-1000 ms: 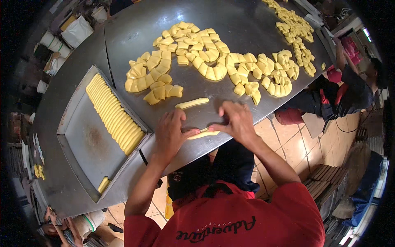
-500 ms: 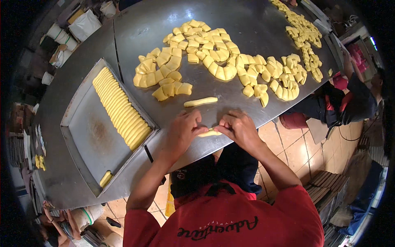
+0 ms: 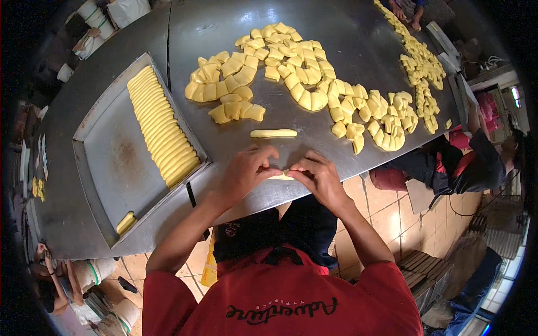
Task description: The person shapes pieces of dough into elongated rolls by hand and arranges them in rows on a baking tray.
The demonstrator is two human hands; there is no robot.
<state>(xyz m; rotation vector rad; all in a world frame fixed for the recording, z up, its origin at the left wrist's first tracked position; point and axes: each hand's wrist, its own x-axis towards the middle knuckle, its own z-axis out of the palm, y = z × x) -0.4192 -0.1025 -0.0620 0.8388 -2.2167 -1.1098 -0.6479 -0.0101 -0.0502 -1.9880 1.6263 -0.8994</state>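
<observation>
Near the table's front edge, my left hand [image 3: 250, 170] and my right hand [image 3: 318, 177] pinch a small piece of yellow dough [image 3: 284, 176] between thumbs and fingers. The fingertips almost meet, and they hide much of the dough. Just beyond my hands lies a rolled dough stick [image 3: 273, 134], flat on the metal table [image 3: 224, 154]. Farther off, many cut dough pieces [image 3: 310, 101] sit in curved, joined clusters. To the left is a shallow metal tray [image 3: 93, 190] with a long row of dough sticks [image 3: 162, 129] along its right side and a short stick [image 3: 125, 223] in its near corner.
More dough pieces [image 3: 421, 70] spread along the table's far right. A co-worker's hands [image 3: 413, 18] are at the far right edge, and another person [image 3: 468, 162] is beside the table at right. White buckets [image 3: 94, 22] stand at far left; stacked boards [image 3: 428, 269] are low right.
My fingertips have drawn closer together over the dough, and less of it shows. The whole view has shifted slightly. A co-worker's hands have come into view at the far right.
</observation>
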